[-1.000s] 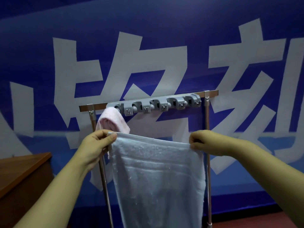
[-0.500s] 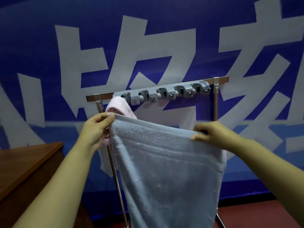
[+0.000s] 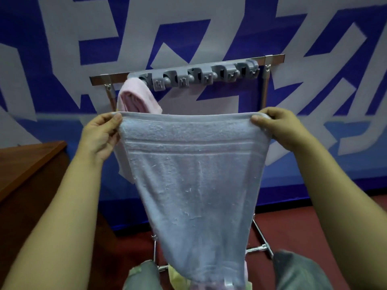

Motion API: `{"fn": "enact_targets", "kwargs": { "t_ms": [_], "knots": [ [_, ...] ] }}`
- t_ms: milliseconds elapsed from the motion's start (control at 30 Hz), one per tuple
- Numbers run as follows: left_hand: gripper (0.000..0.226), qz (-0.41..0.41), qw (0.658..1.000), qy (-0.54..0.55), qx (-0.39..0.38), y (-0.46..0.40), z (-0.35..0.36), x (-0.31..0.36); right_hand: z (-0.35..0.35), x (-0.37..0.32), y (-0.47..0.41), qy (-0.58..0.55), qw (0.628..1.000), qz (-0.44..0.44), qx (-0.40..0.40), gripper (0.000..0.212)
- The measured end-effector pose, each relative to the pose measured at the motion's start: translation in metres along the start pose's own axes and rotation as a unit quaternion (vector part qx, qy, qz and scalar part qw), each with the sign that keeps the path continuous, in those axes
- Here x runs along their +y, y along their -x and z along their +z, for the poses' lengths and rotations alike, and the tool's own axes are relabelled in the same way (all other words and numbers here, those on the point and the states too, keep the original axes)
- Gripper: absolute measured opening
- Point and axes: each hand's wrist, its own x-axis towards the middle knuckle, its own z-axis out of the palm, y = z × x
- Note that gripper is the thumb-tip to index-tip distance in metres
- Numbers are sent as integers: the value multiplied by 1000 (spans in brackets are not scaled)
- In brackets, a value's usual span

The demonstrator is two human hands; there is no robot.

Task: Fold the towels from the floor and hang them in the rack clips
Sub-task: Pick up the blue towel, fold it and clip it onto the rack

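Observation:
A light blue towel hangs stretched between my hands in front of the rack. My left hand pinches its top left corner and my right hand pinches the top right corner. Behind it stands the metal rack with a grey strip of clips along its top bar. A folded pink towel hangs from the leftmost clip, partly hidden by the blue towel. The other clips hold nothing. More cloth, yellowish and pink, lies on the floor under the towel's lower edge.
A brown wooden cabinet stands at the left. Behind the rack rises a blue wall with big white characters. The floor is dark red. My knees in grey trousers show at the bottom.
The view has tilted down, so the floor, rack feet and my knees now show. My hands have pulled the blue towel's top edge wider and level.

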Motion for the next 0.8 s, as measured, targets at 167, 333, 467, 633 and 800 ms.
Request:
{"fn": "enact_targets", "kwargs": {
  "t_ms": [167, 333, 467, 633, 800],
  "knots": [
    [28, -4, 999, 34, -6, 6, -3, -10, 1, 2, 8, -174, 980, 78, 53, 10],
    [38, -18, 997, 81, -3, 9, -8, -18, 5, 1, 15, -344, 932, 105, 51, 13],
    [19, -94, 992, 82, 9, 14, -8, -35, 15, 10, 22, -451, 875, 170, 43, 18],
    [10, -170, 978, 109, 41, 37, 13, -60, 43, 31, 28, -434, 864, 243, 75, 16],
    [14, -166, 982, 87, -6, 80, 62, -73, 84, 24, 41, -306, 926, 214, 53, 16]
  ]
}}
